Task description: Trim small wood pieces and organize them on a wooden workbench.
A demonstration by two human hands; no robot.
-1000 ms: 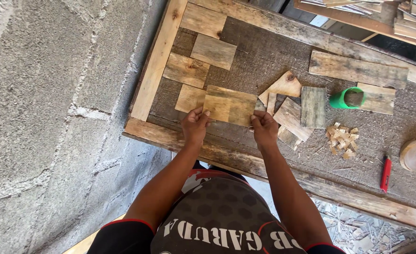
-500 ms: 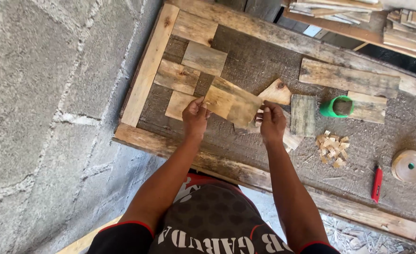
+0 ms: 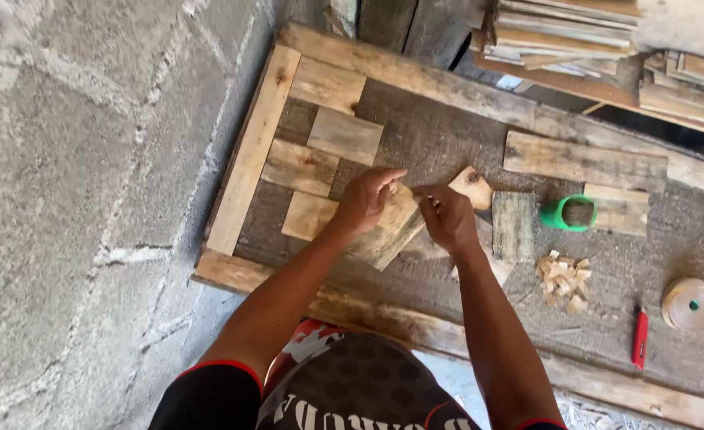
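My left hand (image 3: 365,201) and my right hand (image 3: 446,215) both grip a short wooden plank (image 3: 388,235), holding it tilted above a grey board (image 3: 440,143) framed with wooden strips. Several short planks (image 3: 344,134) lie side by side on the board's left part. Right beside my right hand rests a small rounded offcut (image 3: 473,185), with another upright plank (image 3: 514,225) just to its right.
A green cup (image 3: 569,213), a heap of small wood chips (image 3: 563,279), a red utility knife (image 3: 639,337) and a tape roll (image 3: 690,304) lie on the board's right side. Stacked boards (image 3: 575,40) sit beyond. A concrete block wall (image 3: 81,199) stands left.
Both hands have lifted the plank off the board and shifted it right and up, tilting it. The view has moved closer to the board.
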